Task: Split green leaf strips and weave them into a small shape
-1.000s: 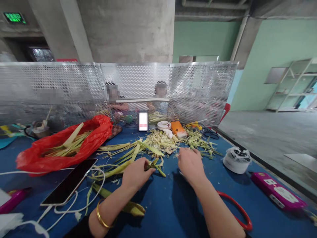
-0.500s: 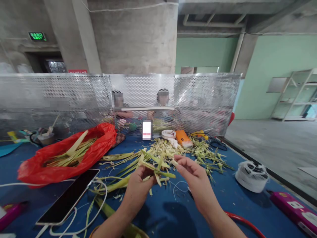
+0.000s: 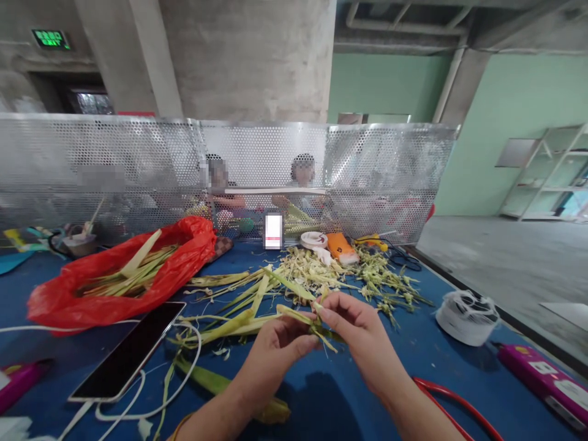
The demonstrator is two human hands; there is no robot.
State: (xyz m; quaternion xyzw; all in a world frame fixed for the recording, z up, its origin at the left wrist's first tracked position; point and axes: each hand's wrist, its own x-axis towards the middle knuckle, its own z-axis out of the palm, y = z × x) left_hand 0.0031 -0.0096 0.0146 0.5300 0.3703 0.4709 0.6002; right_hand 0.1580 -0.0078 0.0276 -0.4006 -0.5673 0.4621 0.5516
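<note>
Pale green-yellow husk strips (image 3: 294, 313), folded and crossing one another, stick out from between my hands. My left hand (image 3: 266, 355) is closed round the lower part of this bundle, thumb and fingertips pinching it. Against its right end, my right hand (image 3: 361, 324) pinches a short pale strip between thumb and forefinger. The fingertips of both hands nearly meet, and they hide part of the bundle. Long loose husk leaves (image 3: 229, 326) lie just behind my left hand. A broad green husk (image 3: 209, 378) passes partly beneath my left forearm.
Husk scraps (image 3: 301, 269) are heaped beyond my hands. To the left are a red plastic bag (image 3: 55, 306) of husks, a phone (image 3: 131, 352) and its white cable. A white spool (image 3: 466, 321), purple tool (image 3: 542, 383) and red-handled tool (image 3: 452, 404) lie right. A perforated metal screen (image 3: 266, 147) stands behind.
My hands have come together; the right hand's pale strip now meets the bundle in the left. The bundle has shifted right and turned. The camera view has tilted slightly.
</note>
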